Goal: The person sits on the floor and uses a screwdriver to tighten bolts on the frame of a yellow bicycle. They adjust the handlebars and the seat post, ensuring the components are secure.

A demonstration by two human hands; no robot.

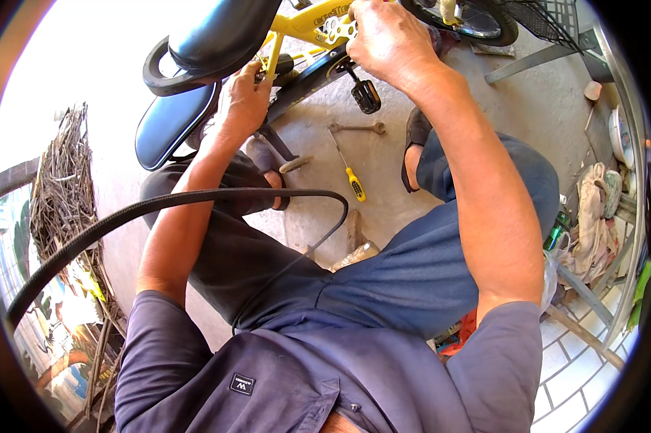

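A yellow bicycle frame [305,22] with a black saddle [220,35] stands in front of me. My right hand [392,45] is closed beside the frame, and a flat silver multi-hole spanner [340,30] sticks out from its fingers. To the left, my left hand [244,101] reaches in under the saddle, next to a yellow tube. Its fingers are bent inward; what they grip is hidden. Below the right hand hang a black crank and pedal [366,96]. A black chain guard [307,83] runs between the hands.
On the concrete between my feet lie an open-ended spanner [358,128] and a screwdriver with a yellow handle [355,185]. A black cable [195,195] arcs across my lap. Dry sticks [64,187] are bundled at left. Cloths [592,220] and a metal frame stand at right.
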